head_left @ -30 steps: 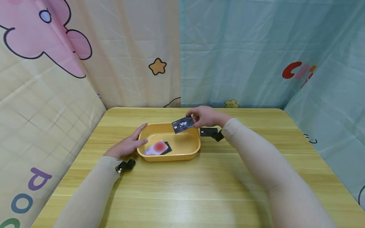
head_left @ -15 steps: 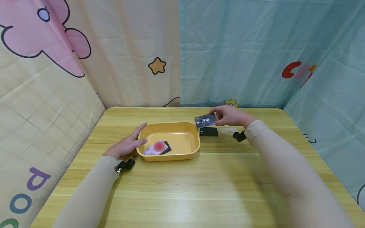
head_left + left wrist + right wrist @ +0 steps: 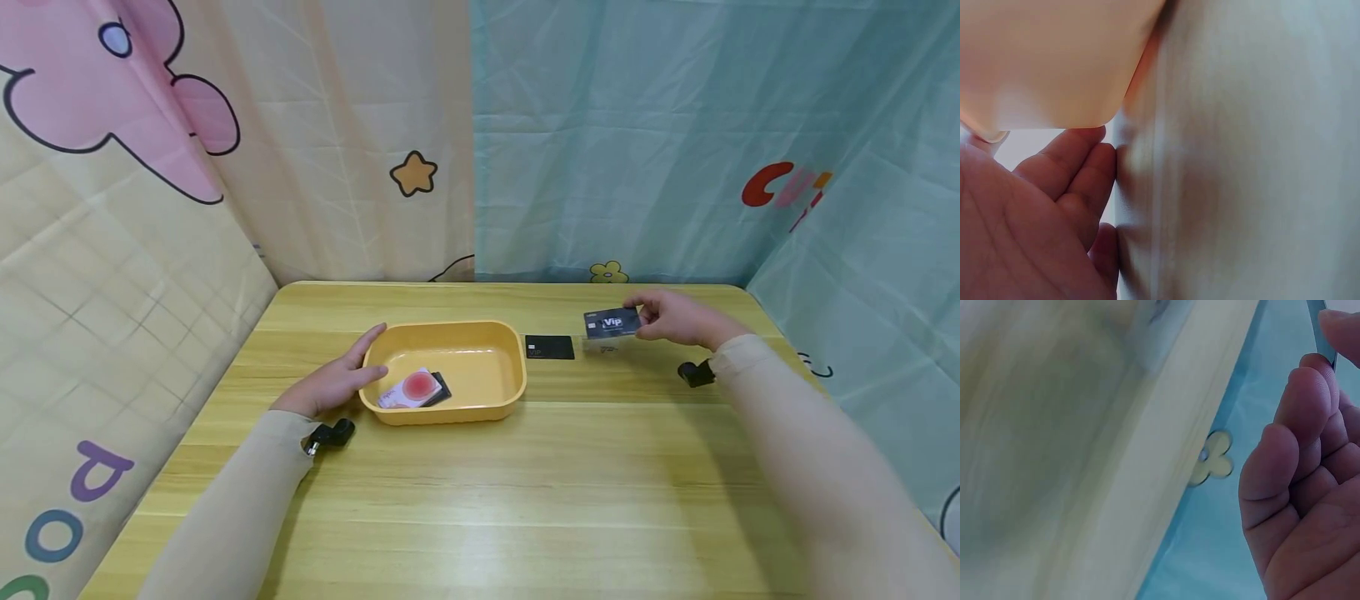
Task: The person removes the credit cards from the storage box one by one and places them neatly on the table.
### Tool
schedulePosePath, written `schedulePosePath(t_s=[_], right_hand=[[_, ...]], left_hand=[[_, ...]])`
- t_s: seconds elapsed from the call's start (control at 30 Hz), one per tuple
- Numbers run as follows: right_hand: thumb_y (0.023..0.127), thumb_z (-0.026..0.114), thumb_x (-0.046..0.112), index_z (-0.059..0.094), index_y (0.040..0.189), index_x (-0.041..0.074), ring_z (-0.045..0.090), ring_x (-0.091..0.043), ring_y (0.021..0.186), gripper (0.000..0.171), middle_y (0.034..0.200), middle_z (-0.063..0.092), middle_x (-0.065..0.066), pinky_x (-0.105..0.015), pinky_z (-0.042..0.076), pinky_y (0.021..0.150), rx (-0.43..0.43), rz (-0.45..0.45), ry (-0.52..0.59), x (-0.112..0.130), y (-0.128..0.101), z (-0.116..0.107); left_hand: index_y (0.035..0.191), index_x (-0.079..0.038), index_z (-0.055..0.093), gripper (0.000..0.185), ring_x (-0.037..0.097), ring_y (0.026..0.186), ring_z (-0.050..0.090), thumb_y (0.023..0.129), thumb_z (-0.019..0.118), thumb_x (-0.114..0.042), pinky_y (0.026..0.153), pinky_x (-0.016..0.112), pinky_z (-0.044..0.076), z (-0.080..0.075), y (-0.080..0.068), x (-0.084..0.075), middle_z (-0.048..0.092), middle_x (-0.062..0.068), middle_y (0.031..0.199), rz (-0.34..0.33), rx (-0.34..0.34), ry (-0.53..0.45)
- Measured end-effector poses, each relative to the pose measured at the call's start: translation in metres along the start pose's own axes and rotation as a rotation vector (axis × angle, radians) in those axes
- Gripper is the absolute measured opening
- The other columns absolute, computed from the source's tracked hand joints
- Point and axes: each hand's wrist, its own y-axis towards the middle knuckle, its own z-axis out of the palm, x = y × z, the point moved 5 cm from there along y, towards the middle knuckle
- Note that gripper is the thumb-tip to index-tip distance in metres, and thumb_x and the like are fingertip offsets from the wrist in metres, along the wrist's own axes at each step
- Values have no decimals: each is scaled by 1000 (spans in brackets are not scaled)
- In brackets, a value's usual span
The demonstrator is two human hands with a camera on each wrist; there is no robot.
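Note:
My right hand pinches a dark VIP card by its right end, over the back right part of the table. In the right wrist view only a thin edge of this card shows by the thumb. Below it, partly covered, lies a pale card. A black card lies just right of a yellow tray. With the thumb over the rim and the fingers outside, my left hand holds the tray's left end. Inside the tray a white card with a red circle overlaps a dark card.
A wooden table carries everything, with its back edge near a printed curtain. Another curtain wall stands along the left side. Black wrist mounts stick out below both hands.
My right hand has carried the VIP card rightward, from over the tray, past the black card, to above the pale card. The left hand and the tray stay put.

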Motion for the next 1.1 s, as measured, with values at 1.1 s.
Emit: schedulePosePath(t_s=[1.1], right_hand=[[91, 70, 12, 50, 148, -7, 53, -21, 75, 64, 95, 62, -12, -34, 42, 67, 75, 155, -187, -98, -25, 2]], left_hand=[[170, -36, -2, 80, 50, 161, 7, 110, 51, -39, 126, 73, 7, -1, 2, 2, 3, 17, 178, -21, -3, 10]])
